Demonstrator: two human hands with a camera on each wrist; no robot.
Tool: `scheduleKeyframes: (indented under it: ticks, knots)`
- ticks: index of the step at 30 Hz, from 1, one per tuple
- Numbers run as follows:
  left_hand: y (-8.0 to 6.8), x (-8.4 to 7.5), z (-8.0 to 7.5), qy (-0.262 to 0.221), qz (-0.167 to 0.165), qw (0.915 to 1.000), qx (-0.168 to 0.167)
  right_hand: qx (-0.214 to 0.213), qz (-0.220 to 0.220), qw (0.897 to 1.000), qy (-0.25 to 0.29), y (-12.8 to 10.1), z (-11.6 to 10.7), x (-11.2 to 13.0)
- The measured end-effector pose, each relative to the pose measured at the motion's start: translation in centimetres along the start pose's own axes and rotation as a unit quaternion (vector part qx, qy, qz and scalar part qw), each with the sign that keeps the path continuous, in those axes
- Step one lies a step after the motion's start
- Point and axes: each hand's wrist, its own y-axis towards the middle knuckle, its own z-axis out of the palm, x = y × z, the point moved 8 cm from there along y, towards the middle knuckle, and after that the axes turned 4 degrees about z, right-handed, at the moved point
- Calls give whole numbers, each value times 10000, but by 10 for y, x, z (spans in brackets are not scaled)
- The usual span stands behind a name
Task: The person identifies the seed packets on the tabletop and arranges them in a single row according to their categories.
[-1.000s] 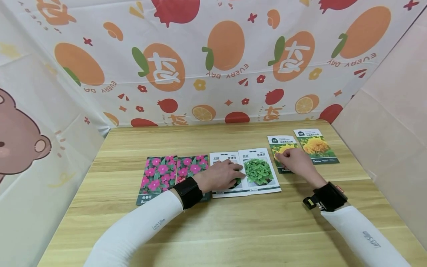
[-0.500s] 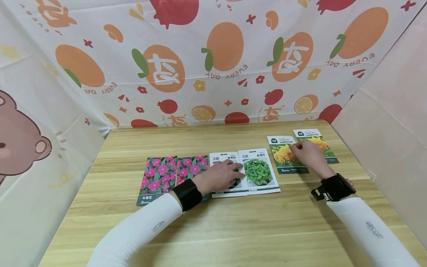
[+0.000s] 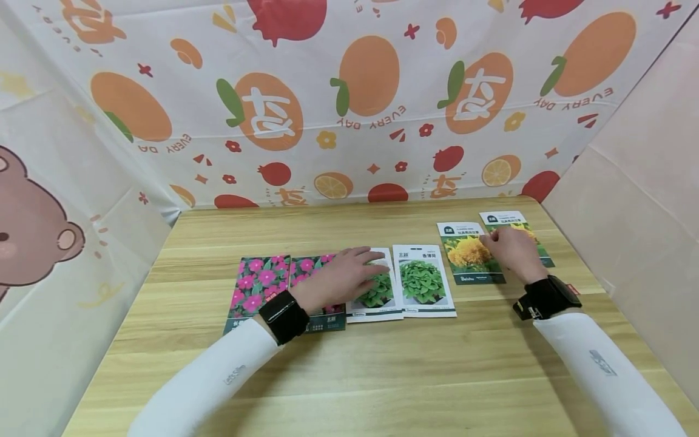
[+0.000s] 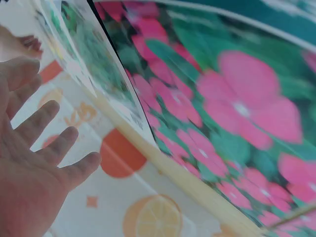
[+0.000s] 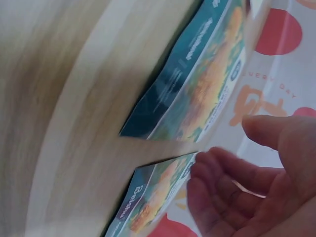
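Observation:
My left hand (image 3: 341, 279) hovers with fingers spread over the second pink-flower seed packet (image 3: 330, 325) and the left mint seed packet (image 3: 382, 294), partly covering both. In the left wrist view its palm shows, with nothing held. Beside these lie the first pink-flower packet (image 3: 264, 282) and the right mint packet (image 3: 423, 282). My right hand (image 3: 513, 252) overlaps the right yellow-flower packet (image 3: 502, 218), just past the left yellow-flower packet (image 3: 469, 252). In the right wrist view its fingers (image 5: 212, 168) are loosely bent, thumb apart, holding nothing.
All the packets lie face up on a wooden table (image 3: 382, 376). Both yellow-flower packets sit farther back on the right, the right one nearest the far corner. A fruit-print curtain (image 3: 349, 158) hangs behind the table's back edge.
My left hand has lifted off the mint packets and moved left. The right mint packet now sits straighter, slightly apart at the top. My right hand has moved right, from the left yellow-flower packet to the right one.

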Motion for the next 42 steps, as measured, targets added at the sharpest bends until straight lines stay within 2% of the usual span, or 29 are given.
scheduleKeyframes:
  ticks: [4,9,16,20,25,30,35,37,42]
  knots:
    - [-17,11,-8,-259,-179,9993,-193,354,99,9982,-476,-1,3,4]
    - [-34,23,-15,-223,-307,9984,-410,636,285,9943,-812,2,12,8]
    - [-53,40,-23,-374,-679,9950,-624,963,669,9896,-828,5,20,6]
    - [-62,47,-25,-537,-850,9922,-736,948,604,9904,-804,4,19,9]
    - [-71,51,-26,-679,-879,9897,-901,834,516,9927,-702,6,20,9]
    - [-80,54,-26,-792,-934,9875,-997,681,658,9954,-123,5,18,3]
    - [-92,63,-25,-819,-1276,9836,-981,344,470,9954,762,3,6,-3]
    - [-97,67,-25,-866,-1416,9813,-976,326,422,9928,1071,1,1,-4]
    - [-109,73,-25,-1006,-1577,9774,-990,451,769,9818,1679,-8,-7,-13]
